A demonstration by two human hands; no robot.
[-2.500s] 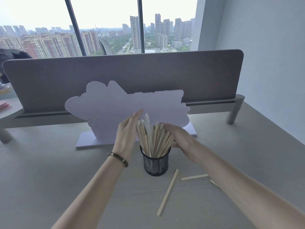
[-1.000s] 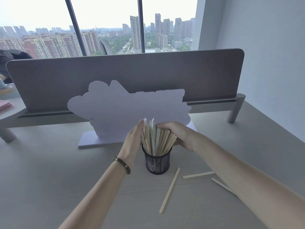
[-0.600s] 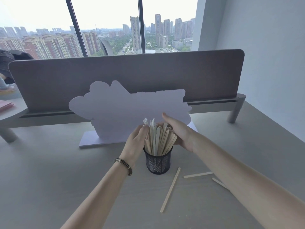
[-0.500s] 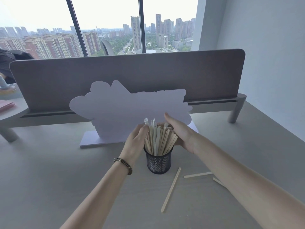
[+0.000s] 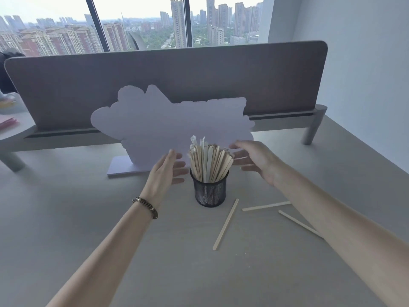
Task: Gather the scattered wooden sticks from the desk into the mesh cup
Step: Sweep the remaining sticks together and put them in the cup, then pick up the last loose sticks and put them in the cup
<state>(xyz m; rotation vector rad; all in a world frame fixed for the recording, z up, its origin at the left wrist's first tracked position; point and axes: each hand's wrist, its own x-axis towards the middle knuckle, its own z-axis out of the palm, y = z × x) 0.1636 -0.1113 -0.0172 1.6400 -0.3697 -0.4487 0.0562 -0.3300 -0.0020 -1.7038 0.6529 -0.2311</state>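
Note:
A black mesh cup [image 5: 209, 192] stands mid-desk, packed with a bundle of upright wooden sticks [image 5: 209, 161]. My left hand [image 5: 164, 173] hovers just left of the bundle, fingers spread, holding nothing. On the bundle's right, my right hand [image 5: 254, 159] is also open, its fingers a little apart from the sticks. Three loose sticks lie on the desk to the cup's right: a long one [image 5: 225, 224] pointing toward me, a second [image 5: 266, 206] lying crosswise, and a third [image 5: 298, 223] partly hidden under my right forearm.
A white cut-out sign [image 5: 155, 127] on a flat base stands right behind the cup. Behind it a grey divider panel [image 5: 177, 74] runs across the desk [image 5: 66, 218]. A white wall [image 5: 365, 85] borders the right side.
Both hands were pressed against the stick bundle in the cup; now they have let go and moved outward, fingers spread. The cup and the loose sticks have stayed put.

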